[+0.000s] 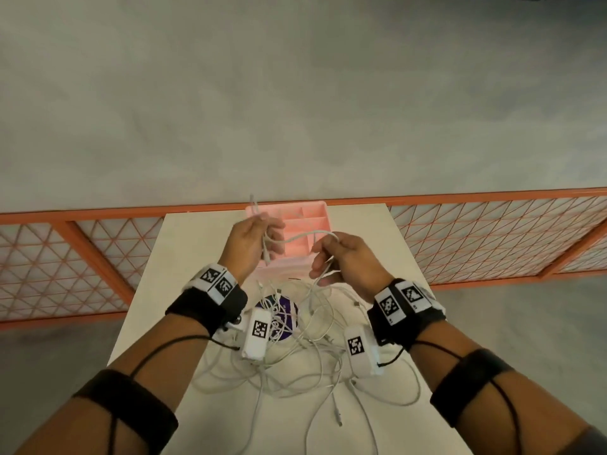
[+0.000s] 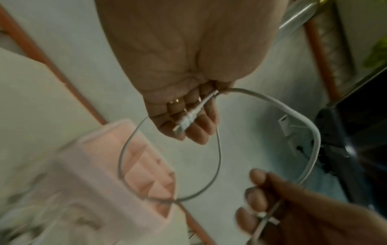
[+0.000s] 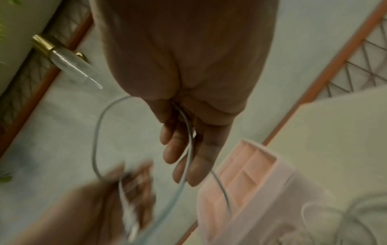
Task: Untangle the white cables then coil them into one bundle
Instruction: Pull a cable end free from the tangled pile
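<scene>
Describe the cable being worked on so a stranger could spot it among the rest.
On the white table, in front of the pink divided tray, both hands are raised above a tangled heap of white cables. The held cable arcs between the left hand and right hand, the only one stretched in the air.

Left hand (image 3: 117, 203) motion-blurred.
</scene>
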Available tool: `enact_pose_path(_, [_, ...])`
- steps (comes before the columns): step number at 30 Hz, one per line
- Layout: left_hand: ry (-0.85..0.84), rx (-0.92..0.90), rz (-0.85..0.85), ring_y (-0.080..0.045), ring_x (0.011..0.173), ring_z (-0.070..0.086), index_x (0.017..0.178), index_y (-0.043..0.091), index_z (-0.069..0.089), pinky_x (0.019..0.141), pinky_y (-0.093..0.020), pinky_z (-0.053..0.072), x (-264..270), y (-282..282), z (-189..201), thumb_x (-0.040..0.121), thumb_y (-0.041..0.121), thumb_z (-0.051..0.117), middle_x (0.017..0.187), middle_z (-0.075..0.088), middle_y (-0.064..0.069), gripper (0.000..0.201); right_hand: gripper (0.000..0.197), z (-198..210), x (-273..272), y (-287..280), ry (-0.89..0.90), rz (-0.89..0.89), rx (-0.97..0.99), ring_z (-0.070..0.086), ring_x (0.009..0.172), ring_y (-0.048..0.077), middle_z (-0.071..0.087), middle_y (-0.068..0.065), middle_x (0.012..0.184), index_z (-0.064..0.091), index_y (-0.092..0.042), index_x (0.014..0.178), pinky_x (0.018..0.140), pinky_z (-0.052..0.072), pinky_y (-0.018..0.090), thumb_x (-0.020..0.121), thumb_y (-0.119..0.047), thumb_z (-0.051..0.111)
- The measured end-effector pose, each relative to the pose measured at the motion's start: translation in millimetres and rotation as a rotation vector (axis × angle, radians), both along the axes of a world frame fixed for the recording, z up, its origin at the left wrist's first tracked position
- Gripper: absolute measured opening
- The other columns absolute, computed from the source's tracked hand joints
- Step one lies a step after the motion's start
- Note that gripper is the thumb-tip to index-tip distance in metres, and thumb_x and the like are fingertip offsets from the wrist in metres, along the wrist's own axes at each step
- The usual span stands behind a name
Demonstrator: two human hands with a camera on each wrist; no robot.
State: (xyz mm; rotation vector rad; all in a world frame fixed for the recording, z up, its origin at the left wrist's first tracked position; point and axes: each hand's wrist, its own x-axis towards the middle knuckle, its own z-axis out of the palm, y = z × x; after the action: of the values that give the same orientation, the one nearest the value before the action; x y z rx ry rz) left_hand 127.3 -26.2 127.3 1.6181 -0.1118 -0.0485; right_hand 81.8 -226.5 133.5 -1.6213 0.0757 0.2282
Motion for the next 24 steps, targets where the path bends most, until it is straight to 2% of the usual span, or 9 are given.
enact_pose_path(4, [0.184,0.098,-0.037,-0.016,0.043,0.052,0.098,0.000,0.071,0.046,-0.026,0.044,-19,15,-48,0.107,0.023,0.038,0.064,0.061,-0.012,0.041,0.026,3,9,-20,0.046,-0.083,-0.012,0.066,0.067,0.033,0.062,0.017,0.072,0.060,-0.004,0.096,0.059,0.056,0.038,0.105,-0.018,0.040])
enact_pose_path(7, [0.270,0.393,-0.155,-0.019,0.051,0.050,0.097,0.006,0.071,0.051,-0.030,0.045,-32,22,-78,0.105,0.023,0.043,0.063,0.060,-0.006,0.033,0.026,-7,9,-39,0.121,-0.197,0.053,0.067,0.064,0.034,0.061,0.018,0.068,0.059,0.000,0.099,0.062,0.058,0.043,0.105,-0.017,0.040])
enact_pose_path(11, [0.309,0.712,-0.248,-0.022,0.089,0.060,0.093,0.021,0.057,0.078,-0.031,0.048,-47,25,-103,0.090,0.054,0.056,0.099,0.061,-0.012,0.033,0.028,-26,5,-51,0.229,-0.330,0.158,0.069,0.061,0.034,0.059,0.018,0.066,0.057,0.003,0.099,0.058,0.061,0.041,0.105,-0.017,0.039])
enact_pose_path(14, [0.194,0.708,-0.009,-0.024,0.128,0.046,0.139,0.019,0.043,0.104,-0.041,0.043,-60,13,-108,0.089,0.046,0.066,0.142,0.041,-0.005,0.061,0.030,-35,1,-46,0.271,-0.361,0.226,0.070,0.065,0.036,0.059,0.016,0.065,0.058,0.003,0.094,0.060,0.062,0.040,0.106,-0.019,0.039])
enact_pose_path(15, [0.086,0.695,0.111,-0.022,0.127,0.045,0.138,0.020,0.043,0.102,-0.042,0.045,-65,7,-104,0.087,0.042,0.070,0.140,0.040,-0.002,0.062,0.031,-37,0,-42,0.279,-0.367,0.251,0.070,0.066,0.036,0.059,0.016,0.064,0.058,0.002,0.093,0.064,0.061,0.041,0.105,-0.019,0.040])
enact_pose_path(17, [-0.125,0.645,0.290,-0.020,0.101,0.055,0.106,0.021,0.054,0.083,-0.040,0.051,-72,-4,-94,0.084,0.040,0.075,0.112,0.053,0.002,0.035,0.032,-39,-2,-32,0.294,-0.379,0.299,0.070,0.068,0.037,0.058,0.014,0.063,0.057,0.002,0.089,0.073,0.060,0.045,0.106,-0.021,0.041])
enact_pose_path(20, [-0.011,0.600,0.111,-0.014,0.054,0.046,0.059,0.018,0.042,0.061,-0.037,0.047,-71,-14,-86,0.085,0.043,0.073,0.056,0.046,0.006,0.047,0.035,-40,-4,-18,0.293,-0.384,0.338,0.070,0.069,0.037,0.057,0.011,0.060,0.057,0.001,0.087,0.079,0.058,0.048,0.106,-0.023,0.040])
enact_pose_path(22, [0.136,0.465,-0.043,-0.013,0.046,0.049,0.059,0.016,0.050,0.060,-0.035,0.050,-69,-17,-82,0.084,0.045,0.075,0.048,0.052,0.003,0.046,0.035,-39,-6,-9,0.291,-0.370,0.336,0.070,0.071,0.038,0.056,0.011,0.062,0.057,0.000,0.086,0.079,0.058,0.048,0.106,-0.023,0.040])
enact_pose_path(24, [0.207,0.257,-0.127,-0.018,0.058,0.062,0.088,0.016,0.065,0.061,-0.038,0.053,-69,-21,-78,0.089,0.046,0.069,0.072,0.070,-0.010,0.030,0.034,-38,-10,0,0.304,-0.328,0.323,0.068,0.077,0.039,0.056,0.012,0.066,0.059,0.001,0.087,0.077,0.059,0.046,0.105,-0.022,0.040])
